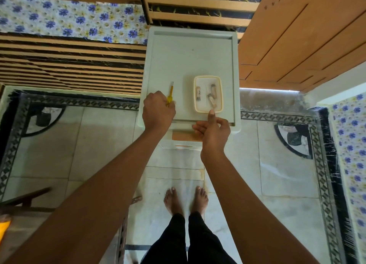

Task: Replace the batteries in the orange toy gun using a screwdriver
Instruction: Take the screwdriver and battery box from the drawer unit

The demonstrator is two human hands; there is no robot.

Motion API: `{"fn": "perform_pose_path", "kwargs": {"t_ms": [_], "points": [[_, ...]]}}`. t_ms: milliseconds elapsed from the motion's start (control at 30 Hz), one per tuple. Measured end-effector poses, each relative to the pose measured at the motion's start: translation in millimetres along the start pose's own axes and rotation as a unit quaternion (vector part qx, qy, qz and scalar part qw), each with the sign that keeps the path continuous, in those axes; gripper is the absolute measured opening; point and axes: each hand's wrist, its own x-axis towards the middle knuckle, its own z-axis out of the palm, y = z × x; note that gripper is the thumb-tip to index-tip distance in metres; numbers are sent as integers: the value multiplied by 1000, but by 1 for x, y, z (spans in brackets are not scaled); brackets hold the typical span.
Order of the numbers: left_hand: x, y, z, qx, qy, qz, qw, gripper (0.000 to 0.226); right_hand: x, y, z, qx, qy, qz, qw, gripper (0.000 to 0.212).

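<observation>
On the table [178, 61], left hand [158, 113] grips screwdriver [170, 94]; right hand [213, 128] hovers empty, half-open, beside the tub [208, 77].

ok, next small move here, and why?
Probably lift the screwdriver clear: the left hand grips its handle on the table. The right hand holds nothing, with one finger at the box rim.

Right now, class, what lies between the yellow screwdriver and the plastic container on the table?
Nothing. Only bare pale tabletop separates the screwdriver, gripped by the left hand, from the cream-rimmed container. The head view shows this.
</observation>
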Motion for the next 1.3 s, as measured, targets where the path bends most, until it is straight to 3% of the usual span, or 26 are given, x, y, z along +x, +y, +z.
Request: {"fn": "perform_pose_path", "kwargs": {"t_ms": [100,167,200,300,467,600,767,867,967,1067,1167,1300], "points": [[-2,-6,-3,-19,-6,13,1000,34,-10,22,-20,-157,0,-138,978,15],[-9,-9,-10,-33,8,36,999,27,-16,32,-31,-285,-51,-248,924,5],[-15,-12,-14,-34,21,56,998,22,-17,37,-34,-348,-80,-285,889,10],[-34,-25,-23,-14,53,120,991,23,-18,45,-32,-486,-132,-316,804,21],[-40,-71,-16,74,-11,223,972,48,-21,40,-28,-589,-135,-312,733,42],[-39,-88,-18,66,-69,242,966,60,-14,30,-38,-644,-204,-273,685,59],[-34,-94,-25,46,-107,251,961,65,-28,43,-73,-689,-276,-213,635,34],[-36,-96,-24,42,-112,252,961,65,-41,67,-98,-712,-296,-159,617,29],[-38,-94,-22,26,-108,248,962,64,-50,93,-112,-696,-303,-167,629,25],[-38,-96,-21,19,-100,251,963,63,-43,115,-112,-696,-292,-178,631,27],[-37,-98,-21,20,-98,251,963,65,-22,130,-103,-716,-301,-132,616,36],[-38,-102,-18,69,-86,277,955,74,11,133,-84,-771,-300,-128,547,43]]}}
